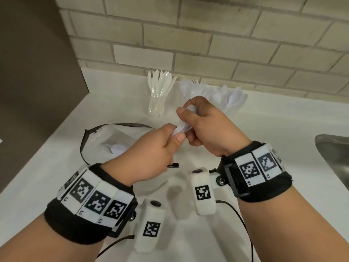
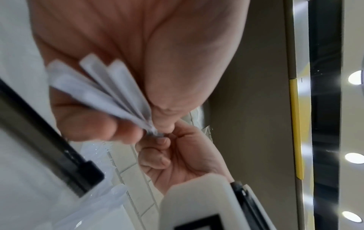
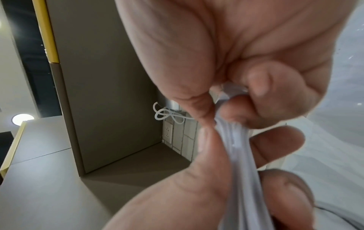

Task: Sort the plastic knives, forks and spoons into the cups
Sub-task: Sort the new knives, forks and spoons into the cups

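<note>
Head view: both hands' grips (image 1: 182, 127) pinch one spoon bundle (image 1: 180, 129).

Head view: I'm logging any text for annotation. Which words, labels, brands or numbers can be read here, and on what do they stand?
None can be read for sure.
Left wristband: square black-and-white code markers, tiny marks under them too small to read.
Right wristband: the same, unreadable.
Bag edge: small tag, blurred.
Cups, cutlery, both hands: no text.

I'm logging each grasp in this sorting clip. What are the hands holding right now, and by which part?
Both hands grip one bunch of white plastic spoons: the left hand pinches the handles, the right hand curls around the bowl ends.
</note>
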Available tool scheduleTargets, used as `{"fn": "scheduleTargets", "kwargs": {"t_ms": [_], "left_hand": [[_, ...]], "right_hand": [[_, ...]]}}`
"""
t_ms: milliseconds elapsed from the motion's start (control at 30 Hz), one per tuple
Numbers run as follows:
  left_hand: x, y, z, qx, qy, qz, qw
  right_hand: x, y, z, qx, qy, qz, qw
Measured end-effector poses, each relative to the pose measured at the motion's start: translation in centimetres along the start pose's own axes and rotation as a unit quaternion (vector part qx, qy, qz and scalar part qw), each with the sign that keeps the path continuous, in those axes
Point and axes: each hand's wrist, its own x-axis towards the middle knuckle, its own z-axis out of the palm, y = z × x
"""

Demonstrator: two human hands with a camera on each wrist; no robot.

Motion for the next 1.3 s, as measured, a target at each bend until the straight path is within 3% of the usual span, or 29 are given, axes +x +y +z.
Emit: {"fn": "scheduleTargets", "kwargs": {"t_ms": [100, 200, 267, 333, 400, 467, 600, 733, 767, 867, 967, 1033, 1100, 1167, 1233, 1300], "left_hand": [[-1.1, -0.6, -1.3, 0.079, 0.053, 0.009, 0.995], [-3.0, -2.3, -4.3, 0.237, 0.096, -0.046, 0.966], [-4.0, -4.3, -6.2, 0.297, 0.037, -0.156, 0.941], [-4.2, -6.1, -7.0, 0.264, 0.004, -0.227, 0.937], [-4.1, -6.8, -6.5, 0.223, -0.006, -0.236, 0.946], [-3.6, -7.6, -5.5, 0.214, -0.047, -0.229, 0.948], [-2.5, -7.5, -3.9, 0.216, -0.100, -0.247, 0.939], [-1.6, -7.4, -2.1, 0.217, -0.105, -0.231, 0.943], [-1.4, -7.3, -1.7, 0.217, -0.104, -0.225, 0.944], [-1.3, -7.4, -1.1, 0.203, -0.098, -0.220, 0.949], [-1.6, -7.3, -1.3, 0.189, -0.096, -0.214, 0.954], [-2.0, -7.2, -1.6, 0.182, -0.095, -0.212, 0.955], [-2.1, -7.2, -1.8, 0.185, -0.092, -0.206, 0.956], [-2.1, -7.4, -1.7, 0.189, -0.083, -0.194, 0.959], [-1.8, -7.8, -1.3, 0.199, -0.057, -0.191, 0.960], [-1.4, -8.3, -0.8, 0.201, -0.018, -0.193, 0.960]], "right_hand": [[0.1, -0.2, -1.1, 0.029, 0.022, -0.012, 0.999], [1.0, -1.0, -4.6, 0.026, 0.131, -0.056, 0.990], [2.1, -1.4, -7.8, -0.014, 0.243, -0.109, 0.964], [3.7, -1.1, -10.7, -0.124, 0.345, -0.161, 0.917], [5.2, -0.3, -12.5, -0.214, 0.388, -0.191, 0.876], [6.7, 0.8, -13.5, -0.264, 0.392, -0.197, 0.859], [9.4, 2.7, -13.4, -0.312, 0.362, -0.160, 0.864], [11.5, 4.6, -12.5, -0.372, 0.298, -0.049, 0.878], [12.0, 5.3, -12.3, -0.414, 0.280, -0.009, 0.866], [12.8, 7.0, -11.6, -0.557, 0.236, 0.085, 0.791], [12.9, 6.9, -11.5, -0.603, 0.215, 0.097, 0.762], [12.1, 5.6, -10.9, -0.614, 0.233, 0.062, 0.752], [10.5, 3.4, -9.2, -0.591, 0.237, -0.021, 0.771], [8.1, 1.2, -6.3, -0.507, 0.178, -0.121, 0.834], [4.8, -0.1, -2.5, -0.401, 0.059, -0.192, 0.894], [2.0, 0.4, 1.0, -0.391, -0.105, -0.204, 0.891]]}}
